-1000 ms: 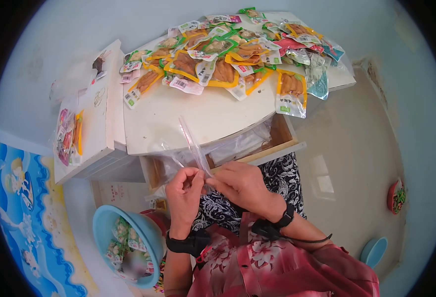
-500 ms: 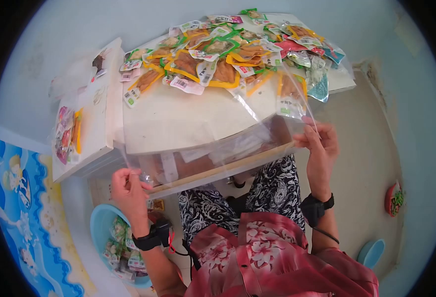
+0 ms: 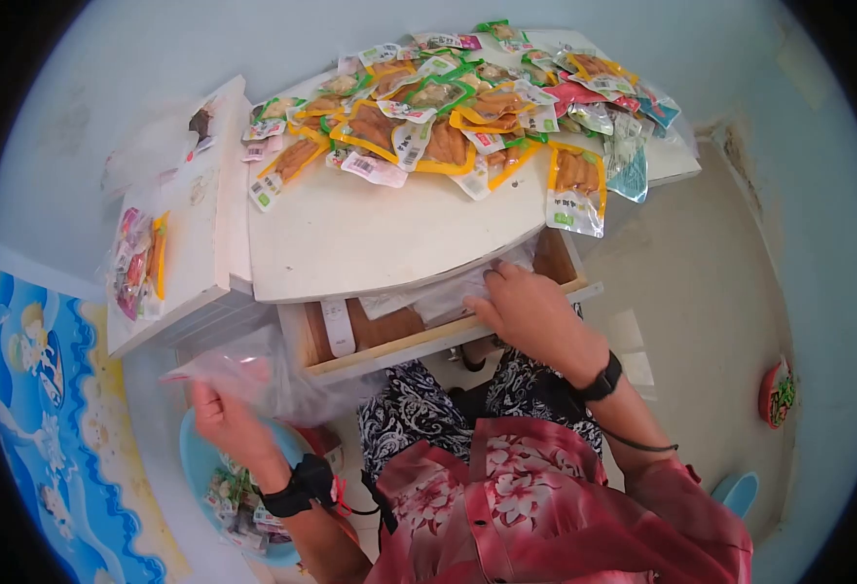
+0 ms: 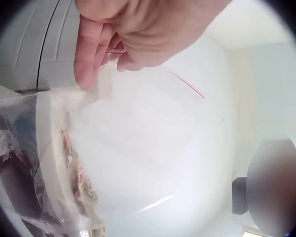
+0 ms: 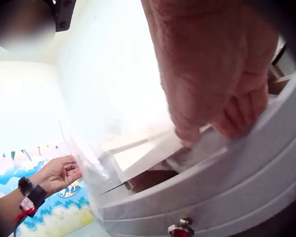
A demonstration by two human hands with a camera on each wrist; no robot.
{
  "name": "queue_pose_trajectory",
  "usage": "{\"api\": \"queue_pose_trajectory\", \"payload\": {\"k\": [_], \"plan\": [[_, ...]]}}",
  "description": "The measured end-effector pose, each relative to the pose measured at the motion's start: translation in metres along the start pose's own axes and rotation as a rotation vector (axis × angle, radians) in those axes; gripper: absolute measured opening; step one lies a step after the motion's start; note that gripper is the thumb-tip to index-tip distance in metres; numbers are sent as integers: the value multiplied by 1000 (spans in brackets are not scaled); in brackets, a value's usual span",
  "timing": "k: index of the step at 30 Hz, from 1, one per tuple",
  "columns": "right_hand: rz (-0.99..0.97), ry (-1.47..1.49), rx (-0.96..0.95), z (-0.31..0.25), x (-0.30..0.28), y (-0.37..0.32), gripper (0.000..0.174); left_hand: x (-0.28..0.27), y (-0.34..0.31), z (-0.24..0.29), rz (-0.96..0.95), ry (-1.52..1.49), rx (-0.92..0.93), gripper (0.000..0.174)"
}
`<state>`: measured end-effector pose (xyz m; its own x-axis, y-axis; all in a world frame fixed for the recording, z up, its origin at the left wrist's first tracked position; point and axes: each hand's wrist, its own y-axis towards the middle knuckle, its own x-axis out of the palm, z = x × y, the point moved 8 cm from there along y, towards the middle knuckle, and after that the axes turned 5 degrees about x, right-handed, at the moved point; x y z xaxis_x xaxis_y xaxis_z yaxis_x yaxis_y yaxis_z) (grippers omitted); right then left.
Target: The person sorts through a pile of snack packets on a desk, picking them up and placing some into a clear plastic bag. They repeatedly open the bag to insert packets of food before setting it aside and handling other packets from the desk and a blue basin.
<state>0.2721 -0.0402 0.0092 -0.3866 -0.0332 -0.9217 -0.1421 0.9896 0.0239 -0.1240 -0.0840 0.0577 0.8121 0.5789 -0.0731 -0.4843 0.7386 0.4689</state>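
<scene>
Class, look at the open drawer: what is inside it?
The drawer holds plastic bags and a slim white object. The right hand covers some contents; the tabletop hides the back.

Blue wall mural (image 3: 51, 428); red bowl (image 3: 768, 397), perhaps holding greens (image 3: 786, 392); small blue basin (image 3: 737, 494).

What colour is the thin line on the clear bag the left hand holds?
Red; the thin line on the clear bag shows best in the left wrist view.
</scene>
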Motion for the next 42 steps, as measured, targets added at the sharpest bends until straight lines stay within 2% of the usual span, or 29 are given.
{"api": "queue_pose_trajectory", "payload": {"k": [3,4,5,6,9,12,14,15,18,21,24,27,30,31,34,36,42], "plan": [[-83,-131,133,22,12,21,38,1,-5,8,-121,438,133,17],[-104,-160,174,32,15,23,38,0,-5,12,-61,370,90,15],[45,-123,122,36,6,22,35,2,-4,19,-4,303,46,15],[42,-128,106,37,3,19,33,0,-2,26,47,234,3,15],[61,-112,69,24,-21,6,30,-6,7,66,100,616,215,20],[140,-35,23,-1,-41,-19,30,4,1,109,182,697,448,27],[244,15,0,-11,-49,-31,30,16,3,129,114,800,498,28],[355,55,-48,-19,-61,-35,27,22,2,139,77,850,524,29],[530,304,-89,-37,-95,-44,23,45,-4,156,-140,733,388,26],[310,620,-233,-77,-122,-59,18,86,-30,167,-482,617,235,27],[80,964,-471,-117,-111,-67,12,118,-56,163,-569,512,388,24],[-76,1098,-172,-103,-58,-60,11,131,-72,155,-551,385,513,24],[-182,1557,54,-82,-9,-56,13,133,-85,133,-603,260,306,27],[-254,1644,63,-81,-4,-56,13,134,-89,126,-610,258,294,28],[-302,1738,139,-77,4,-60,14,142,-98,108,-625,245,254,30],[-293,1758,120,-75,3,-60,12,143,-100,101,-617,256,212,31],[-178,1785,58,-72,13,-60,8,148,-103,101,-643,321,322,31]]}}
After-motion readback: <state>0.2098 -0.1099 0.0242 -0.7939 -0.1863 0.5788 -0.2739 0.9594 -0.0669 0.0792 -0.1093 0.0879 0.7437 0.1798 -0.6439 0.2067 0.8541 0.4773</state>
